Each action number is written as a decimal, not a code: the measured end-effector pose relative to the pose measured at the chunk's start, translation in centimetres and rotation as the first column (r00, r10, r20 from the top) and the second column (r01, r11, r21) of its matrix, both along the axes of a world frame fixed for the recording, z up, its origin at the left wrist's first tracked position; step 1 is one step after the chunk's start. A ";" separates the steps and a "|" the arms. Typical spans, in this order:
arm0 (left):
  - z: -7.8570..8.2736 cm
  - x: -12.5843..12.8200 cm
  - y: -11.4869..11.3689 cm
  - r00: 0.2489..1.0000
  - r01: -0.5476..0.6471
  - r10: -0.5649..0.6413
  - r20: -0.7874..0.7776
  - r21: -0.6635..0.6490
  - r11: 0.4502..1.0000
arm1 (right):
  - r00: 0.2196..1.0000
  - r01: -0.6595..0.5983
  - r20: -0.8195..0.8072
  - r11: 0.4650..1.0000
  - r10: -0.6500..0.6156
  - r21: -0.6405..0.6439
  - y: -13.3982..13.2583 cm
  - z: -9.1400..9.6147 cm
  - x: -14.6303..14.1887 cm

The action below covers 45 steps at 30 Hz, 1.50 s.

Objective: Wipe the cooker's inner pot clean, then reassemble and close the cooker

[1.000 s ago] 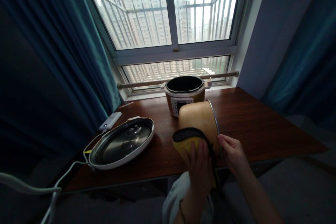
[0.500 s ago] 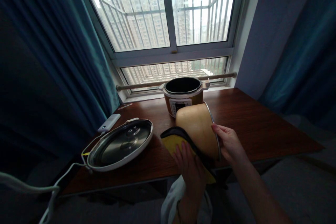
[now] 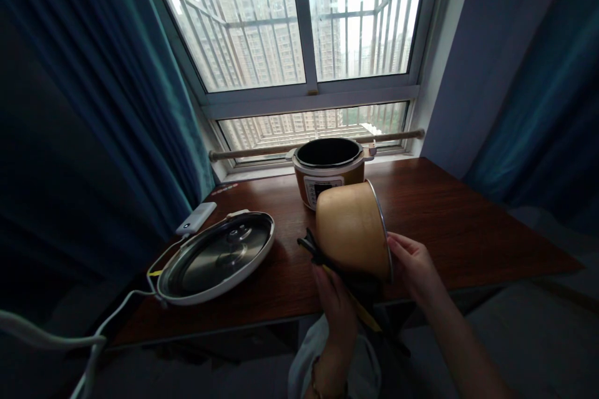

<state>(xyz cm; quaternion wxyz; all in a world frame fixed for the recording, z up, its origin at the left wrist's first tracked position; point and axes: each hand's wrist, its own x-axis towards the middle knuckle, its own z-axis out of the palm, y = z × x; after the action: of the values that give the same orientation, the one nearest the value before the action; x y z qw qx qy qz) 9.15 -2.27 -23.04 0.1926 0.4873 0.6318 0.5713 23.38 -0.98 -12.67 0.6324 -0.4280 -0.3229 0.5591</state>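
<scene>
A tan inner pot (image 3: 350,230) with a metal rim is tilted on its side above the near edge of the wooden table (image 3: 449,218). My right hand (image 3: 414,268) grips its rim on the right. My left hand (image 3: 337,305) presses a yellow and black cloth (image 3: 358,299) against the pot's underside. Behind the pot stands the open cooker body (image 3: 327,168) with its dark cavity facing up.
The cooker lid (image 3: 218,255) lies upside down at the table's left, with a white cable (image 3: 107,321) running off the edge. A white power bank (image 3: 196,217) sits by the teal curtain. A barred window is behind the table.
The cloth has slid from the pot's left side down under it, so less yellow shows. My left hand followed it lower. The pot stays tilted in my right hand.
</scene>
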 end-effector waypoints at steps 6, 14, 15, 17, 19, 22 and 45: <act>1.1 0.3 -0.4 0.954 0.031 0.027 -0.298 0.188 0.982 | 0.984 0.125 0.127 0.992 -0.126 0.016 -1.4 -2.1 0.1; 2.5 2.0 -2.0 0.584 0.280 0.106 -0.805 0.322 0.904 | 0.991 0.134 0.017 0.991 -0.135 0.027 -1.6 0.3 -1.3; 2.4 2.1 -2.2 0.552 0.312 0.106 -0.827 0.322 0.894 | 0.991 0.134 0.019 0.991 -0.134 0.022 -1.7 0.7 -1.4; 2.5 2.3 -2.5 0.515 0.357 0.105 -0.851 0.324 0.876 | 0.992 0.127 0.009 0.992 -0.127 0.009 -1.8 1.2 -1.6; 2.7 2.3 -2.5 0.517 0.360 0.104 -0.850 0.326 0.874 | 0.993 0.114 -0.009 0.993 -0.114 -0.003 -1.8 1.6 -1.8; 3.0 1.9 -2.3 0.560 0.300 0.121 -0.820 0.337 0.893 | 0.992 0.113 -0.049 0.994 -0.113 -0.008 -1.4 2.0 -1.9; 2.0 0.6 -0.4 0.820 0.036 0.109 -0.561 0.241 0.970 | 0.952 0.214 0.214 0.976 -0.219 0.046 -0.6 -3.3 -0.8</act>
<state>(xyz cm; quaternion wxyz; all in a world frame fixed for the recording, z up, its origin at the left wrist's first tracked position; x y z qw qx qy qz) 9.75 -2.69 -21.06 -0.0767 0.6431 0.5957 0.4750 22.61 -1.61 -15.96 0.6553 -0.5124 -0.3477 0.4325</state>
